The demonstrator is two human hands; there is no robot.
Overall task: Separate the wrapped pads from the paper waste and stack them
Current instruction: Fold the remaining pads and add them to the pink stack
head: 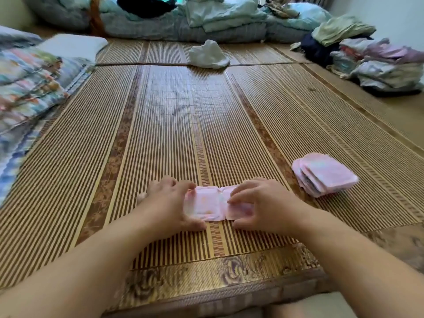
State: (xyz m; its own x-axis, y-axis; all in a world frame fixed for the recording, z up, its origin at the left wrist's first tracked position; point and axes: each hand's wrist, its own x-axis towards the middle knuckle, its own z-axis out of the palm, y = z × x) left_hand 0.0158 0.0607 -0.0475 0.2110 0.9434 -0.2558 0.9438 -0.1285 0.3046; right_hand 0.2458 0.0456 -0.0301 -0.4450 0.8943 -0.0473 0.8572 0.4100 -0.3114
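Two pink wrapped pads lie side by side on the bamboo mat [160, 134] near its front edge. My left hand [169, 203] grips the left pad [204, 205] at its left side. My right hand [261, 205] covers and grips the right pad [238, 211], most of which is hidden under the fingers. A stack of several pink wrapped pads [325, 174] sits on the mat to the right of my right hand. A crumpled white heap of paper waste [207, 55] lies far back at the mat's middle.
Folded patterned bedding [29, 88] lies along the left edge. Piled clothes [376, 60] stand at the back right, and blue-green blankets [218, 17] run along the back. The mat's floral border [206, 274] marks its near edge.
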